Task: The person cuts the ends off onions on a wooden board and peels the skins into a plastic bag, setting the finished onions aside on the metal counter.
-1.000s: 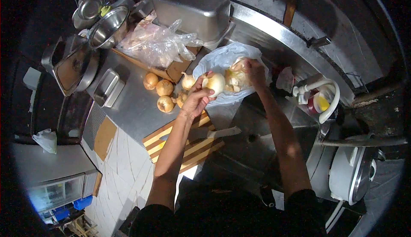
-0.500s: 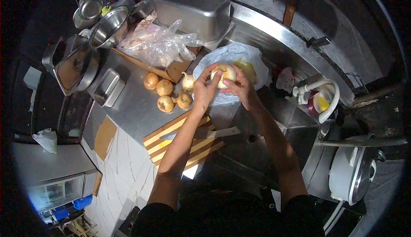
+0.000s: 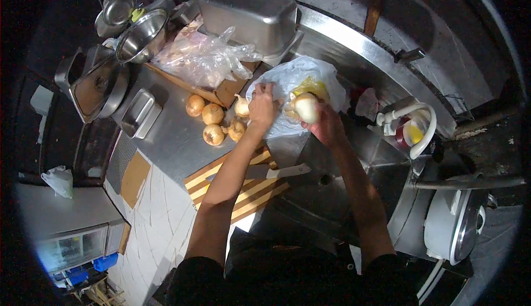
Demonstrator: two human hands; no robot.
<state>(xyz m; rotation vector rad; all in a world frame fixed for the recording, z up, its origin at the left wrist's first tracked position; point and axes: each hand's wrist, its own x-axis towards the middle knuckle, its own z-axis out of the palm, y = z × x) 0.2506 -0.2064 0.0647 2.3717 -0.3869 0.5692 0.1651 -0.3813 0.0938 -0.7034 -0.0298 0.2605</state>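
My right hand (image 3: 328,124) is closed around a pale, mostly peeled onion (image 3: 305,109) above the plastic bag. My left hand (image 3: 264,107) rests at the left side of the white plastic bag (image 3: 323,69), with its fingers curled over the rim; the fingertips are partly hidden. Inside the bag lie yellowish scraps (image 3: 313,86). An onion (image 3: 241,107) with a dry stem sits just left of my left hand, partly covered by it. Several brown-skinned onions (image 3: 212,114) stand beside it. A knife (image 3: 287,171) lies across the striped wooden cutting board (image 3: 257,199), beneath my left forearm.
Behind the onions is a cardboard box (image 3: 225,92) with clear plastic (image 3: 204,57) in it. A large upturned metal pan (image 3: 248,15) stands at the back. Metal bowls (image 3: 142,36) and a small steel pan (image 3: 141,112) are at left. A white faucet (image 3: 428,123) stands at right.
My hands have moved apart. The onion, held in both hands before, is now in my right hand alone, lower and to the right. My left hand has moved to the bag's left side.
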